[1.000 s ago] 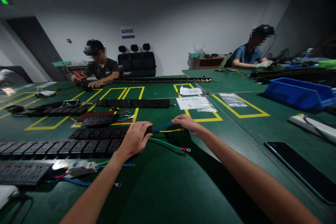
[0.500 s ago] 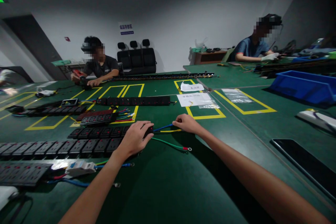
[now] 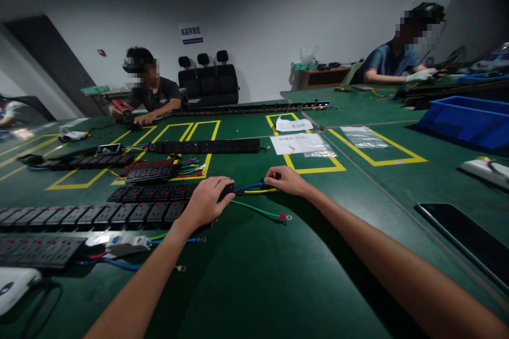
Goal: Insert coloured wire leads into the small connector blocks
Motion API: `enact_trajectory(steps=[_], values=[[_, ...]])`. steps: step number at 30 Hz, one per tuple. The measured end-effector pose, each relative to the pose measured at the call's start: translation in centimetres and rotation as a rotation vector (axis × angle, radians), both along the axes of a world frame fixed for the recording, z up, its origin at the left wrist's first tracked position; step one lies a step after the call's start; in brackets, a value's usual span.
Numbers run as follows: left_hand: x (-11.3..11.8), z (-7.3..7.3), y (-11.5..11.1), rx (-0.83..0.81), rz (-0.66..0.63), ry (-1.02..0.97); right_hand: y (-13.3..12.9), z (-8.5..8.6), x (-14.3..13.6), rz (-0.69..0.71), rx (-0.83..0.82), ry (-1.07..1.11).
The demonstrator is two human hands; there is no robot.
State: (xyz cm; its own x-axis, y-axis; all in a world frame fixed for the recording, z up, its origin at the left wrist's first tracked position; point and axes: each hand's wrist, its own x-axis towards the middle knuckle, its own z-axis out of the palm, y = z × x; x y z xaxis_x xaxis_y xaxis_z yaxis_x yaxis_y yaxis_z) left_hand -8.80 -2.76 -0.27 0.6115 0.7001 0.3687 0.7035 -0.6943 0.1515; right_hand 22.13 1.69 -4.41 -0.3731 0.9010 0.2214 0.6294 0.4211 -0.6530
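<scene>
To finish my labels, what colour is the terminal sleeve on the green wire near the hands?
The green wire has a red sleeve, clearest in the head view.

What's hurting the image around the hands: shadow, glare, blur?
Head view: a dark shadow lies on the green table beside the right arm; head view: pale sheen on the table beyond that arm; head view: where the blue wire nears the right hand, detail is too dark to read the grip.
</scene>
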Motion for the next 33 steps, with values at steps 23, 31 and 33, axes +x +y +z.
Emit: enact_trajectory(steps=[23,31,33], values=[[0.2,0.0,0.0,-0.006,0.0,-0.006,-1.8,0.5,-0.8,-0.132,0.216,-0.086],[0.2,-0.1,0.1,0.003,-0.001,0.007,-2.0,0.6,-0.7,-0.116,0.169,-0.053],[0.2,-0.1,0.1,0.0,0.0,0.007,-2.0,0.7,-0.7,-0.113,0.153,-0.082]])
